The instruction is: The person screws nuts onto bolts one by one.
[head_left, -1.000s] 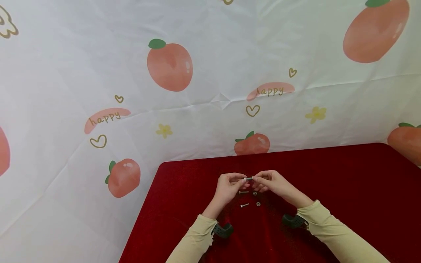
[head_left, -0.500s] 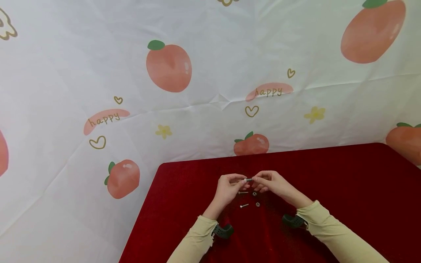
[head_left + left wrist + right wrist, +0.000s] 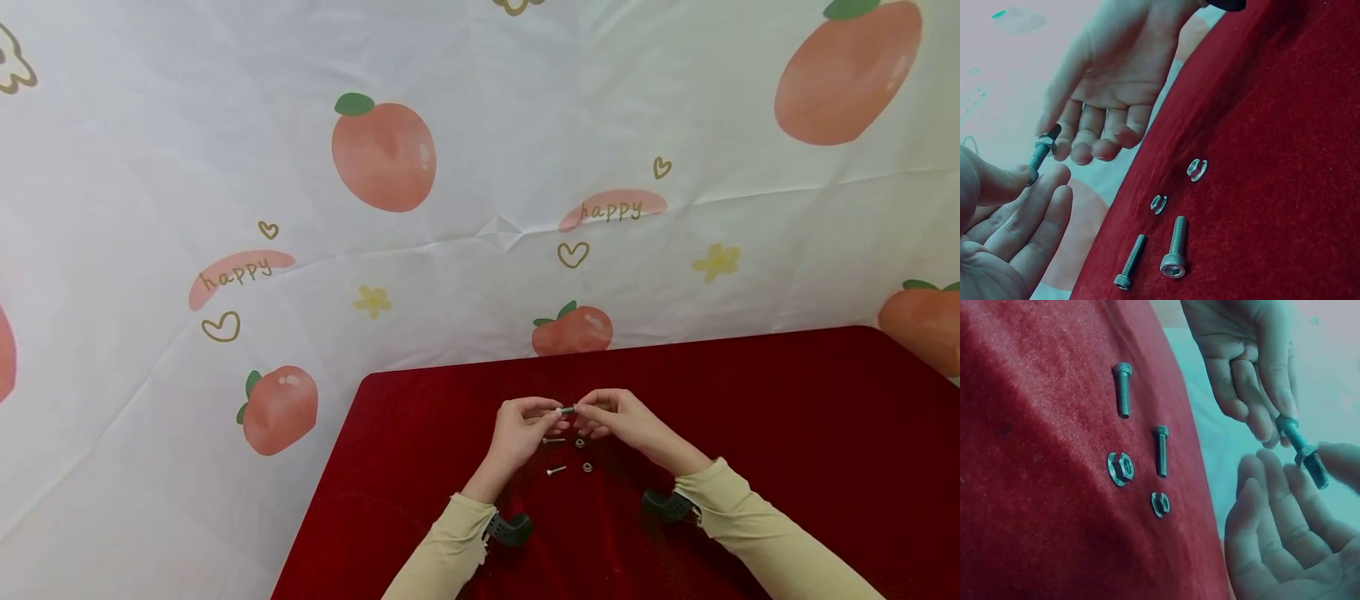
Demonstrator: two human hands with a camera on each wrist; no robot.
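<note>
In the head view my left hand [image 3: 517,432] and right hand [image 3: 633,423] meet above the table, with a metal bolt [image 3: 567,409] between them. The left thumb and forefinger pinch the bolt's head end, as the right wrist view shows. A hex nut [image 3: 1305,455] sits partway along the thread, and the bolt's tip sticks out past it. My right thumb and forefinger hold the nut from either side; the other right fingers are spread below. Close by lie a larger socket-head bolt [image 3: 1123,390], a smaller one [image 3: 1161,451], a larger flange nut [image 3: 1116,469] and a smaller flange nut [image 3: 1157,504].
A dark red velvety cloth [image 3: 420,500] covers the table. Behind the table's far edge hangs a white backdrop [image 3: 480,275] printed with fruit. Dark straps [image 3: 510,530] sit at both wrists, below pale yellow sleeves [image 3: 442,550].
The head view shifts very slightly. Both hands stay in nearly the same place with the bolt and nut between them, and the loose bolts and nuts stay put.
</note>
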